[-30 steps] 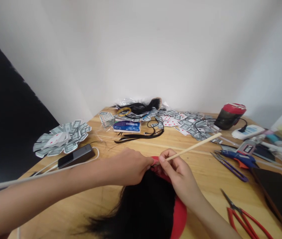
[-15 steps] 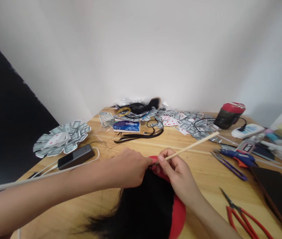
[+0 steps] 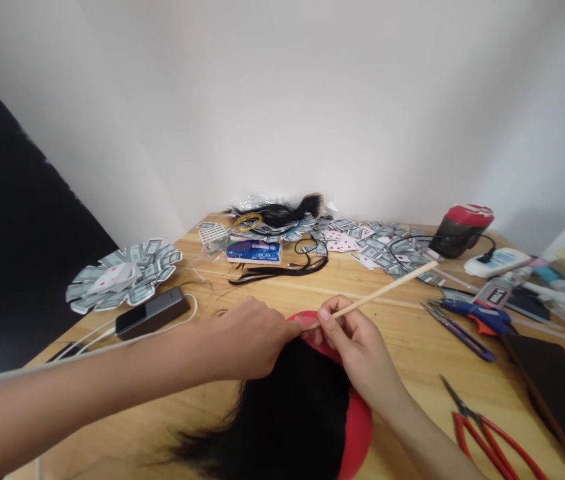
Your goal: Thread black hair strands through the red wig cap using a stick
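Observation:
A red rounded form (image 3: 360,433) stands at the front of the table, largely covered by long black hair (image 3: 292,413) that trails off to the left. My right hand (image 3: 355,347) pinches a thin pale wooden stick (image 3: 387,289) between thumb and fingers. The stick's lower tip points at the top of the red form, where the hair ends. My left hand (image 3: 262,337) is closed, its fingertips pressed at that same upper edge, close to the stick's tip. Whatever lies under those left fingertips is hidden.
Red-handled scissors (image 3: 482,427), purple snips (image 3: 462,333) and a blue glue gun (image 3: 477,317) lie on the right, near a dark flat case (image 3: 557,393). A power bank (image 3: 152,312) and a ring of playing cards (image 3: 122,277) sit left. Scattered cards (image 3: 347,240) lie behind.
My left hand has shifted slightly left along the hair's upper edge, and more of the red top shows. The stick's tip has moved slightly left too.

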Available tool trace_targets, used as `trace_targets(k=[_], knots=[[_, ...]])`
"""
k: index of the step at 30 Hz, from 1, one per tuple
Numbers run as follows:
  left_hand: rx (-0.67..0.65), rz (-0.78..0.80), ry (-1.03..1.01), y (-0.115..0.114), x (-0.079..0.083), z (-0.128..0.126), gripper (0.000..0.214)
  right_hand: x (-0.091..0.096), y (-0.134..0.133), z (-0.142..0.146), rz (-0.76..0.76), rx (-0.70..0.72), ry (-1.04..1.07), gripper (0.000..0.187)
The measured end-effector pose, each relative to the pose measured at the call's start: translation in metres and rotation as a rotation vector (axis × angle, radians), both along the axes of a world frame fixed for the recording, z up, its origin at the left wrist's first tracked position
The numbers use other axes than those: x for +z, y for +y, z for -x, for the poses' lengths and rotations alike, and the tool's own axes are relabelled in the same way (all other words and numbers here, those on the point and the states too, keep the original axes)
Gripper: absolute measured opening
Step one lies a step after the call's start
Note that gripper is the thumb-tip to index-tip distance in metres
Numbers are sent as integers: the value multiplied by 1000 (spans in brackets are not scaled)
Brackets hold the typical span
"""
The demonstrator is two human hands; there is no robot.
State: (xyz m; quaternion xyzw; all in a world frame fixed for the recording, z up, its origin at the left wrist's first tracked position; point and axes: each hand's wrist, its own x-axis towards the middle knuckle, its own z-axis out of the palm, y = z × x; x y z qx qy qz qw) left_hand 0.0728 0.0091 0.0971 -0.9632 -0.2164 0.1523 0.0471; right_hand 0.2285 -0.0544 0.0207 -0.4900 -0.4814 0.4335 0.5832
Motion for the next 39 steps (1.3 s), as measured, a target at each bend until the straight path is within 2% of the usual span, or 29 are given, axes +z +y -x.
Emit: trace_targets(k=[5, 11, 13, 17, 19, 25, 29, 34, 39], knots=[[11, 82, -120, 2, -10, 21, 16, 1, -1, -2, 17, -31, -45, 32], [-7, 232, -454, 1, -31, 54, 18, -2, -1, -2, 23, -58, -81, 34], [-9, 353, -586, 1, -39, 59, 18, -2, 0, -2, 24, -63, -89, 35], [-41, 733, -818, 2, -52, 58, 27, -1, -2, -2, 54, -66, -91, 35], [18, 866, -882, 4, -57, 56, 32, 0, -4, -2, 62, -53, -70, 33], [344, 1171, -954, 13, -76, 57, 47, 1, -6, -4, 90, -7, -38, 28], [452, 1339, -1020, 15, -87, 56, 48, 2, -4, -6, 102, 12, -51, 29], [472, 1385, -1061, 17, -86, 51, 48, 3, -5, -4, 119, -8, -47, 30], [499, 1073, -1112, 15, -70, 38, 45, 3, -4, -4, 116, -32, -68, 32]])
